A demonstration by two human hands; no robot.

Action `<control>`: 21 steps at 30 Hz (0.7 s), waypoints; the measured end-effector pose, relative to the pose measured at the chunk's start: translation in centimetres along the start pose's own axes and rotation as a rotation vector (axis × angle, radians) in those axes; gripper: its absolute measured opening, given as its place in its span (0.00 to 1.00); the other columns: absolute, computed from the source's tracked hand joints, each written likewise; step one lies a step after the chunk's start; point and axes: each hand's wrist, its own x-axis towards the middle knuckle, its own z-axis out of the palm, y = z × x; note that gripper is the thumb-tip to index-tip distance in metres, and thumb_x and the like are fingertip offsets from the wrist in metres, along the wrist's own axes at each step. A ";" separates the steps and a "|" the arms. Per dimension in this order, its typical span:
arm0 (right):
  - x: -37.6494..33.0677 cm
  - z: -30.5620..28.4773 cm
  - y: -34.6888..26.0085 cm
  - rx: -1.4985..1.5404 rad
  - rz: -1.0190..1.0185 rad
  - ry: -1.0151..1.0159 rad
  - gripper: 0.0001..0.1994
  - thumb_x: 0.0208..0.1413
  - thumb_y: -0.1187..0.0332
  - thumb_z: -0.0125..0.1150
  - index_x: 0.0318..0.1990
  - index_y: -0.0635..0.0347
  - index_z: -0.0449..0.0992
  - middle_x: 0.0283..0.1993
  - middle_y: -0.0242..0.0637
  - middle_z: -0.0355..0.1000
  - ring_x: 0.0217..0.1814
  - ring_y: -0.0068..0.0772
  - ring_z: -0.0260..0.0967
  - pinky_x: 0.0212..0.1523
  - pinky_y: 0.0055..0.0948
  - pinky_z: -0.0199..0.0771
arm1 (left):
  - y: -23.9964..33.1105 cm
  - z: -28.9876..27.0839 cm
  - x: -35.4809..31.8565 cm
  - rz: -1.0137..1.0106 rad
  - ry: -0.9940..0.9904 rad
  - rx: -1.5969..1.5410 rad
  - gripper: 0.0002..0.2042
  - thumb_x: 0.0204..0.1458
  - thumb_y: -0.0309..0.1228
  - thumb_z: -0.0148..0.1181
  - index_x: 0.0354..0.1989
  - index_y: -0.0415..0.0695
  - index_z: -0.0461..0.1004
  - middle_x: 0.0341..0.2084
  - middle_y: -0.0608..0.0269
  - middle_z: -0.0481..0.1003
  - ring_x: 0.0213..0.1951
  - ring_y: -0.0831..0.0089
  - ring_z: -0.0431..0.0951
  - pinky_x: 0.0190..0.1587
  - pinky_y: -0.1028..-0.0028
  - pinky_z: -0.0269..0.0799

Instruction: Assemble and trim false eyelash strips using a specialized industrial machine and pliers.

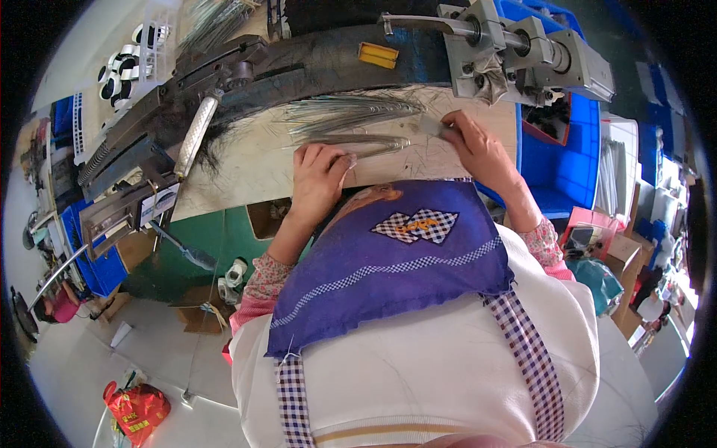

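Two hands are working over two bundles of thin metal wires on one wooden bench [246,160].
The right hand [479,149] is pinching one small grey piece [431,125] between thumb and fingers; the left hand [319,175] is curling its fingers in, thumb near forefinger, and whether they are gripping a wire I cannot tell. The nearer bundle [381,142] is lying right at the left fingertips, stretching toward the right hand; the farther bundle [351,110] is spreading beyond it, its right end stopping near the grey piece. Single wires are overlapping too much for counting. Well beyond the fingers of both hands, one yellow tray [378,55] is sitting on dark metal; left of the left fingers, one silvery handle [198,134] is slanting.
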 end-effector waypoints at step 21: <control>6.7 -4.7 -9.6 0.266 -0.568 0.258 0.08 0.50 0.74 0.59 0.39 0.60 0.74 0.33 0.44 0.74 0.34 0.47 0.74 0.34 0.35 0.73 | 1.6 -6.3 11.2 -0.187 -0.050 -0.334 0.08 0.54 0.25 0.49 0.38 0.37 0.73 0.25 0.46 0.74 0.29 0.53 0.76 0.34 0.67 0.70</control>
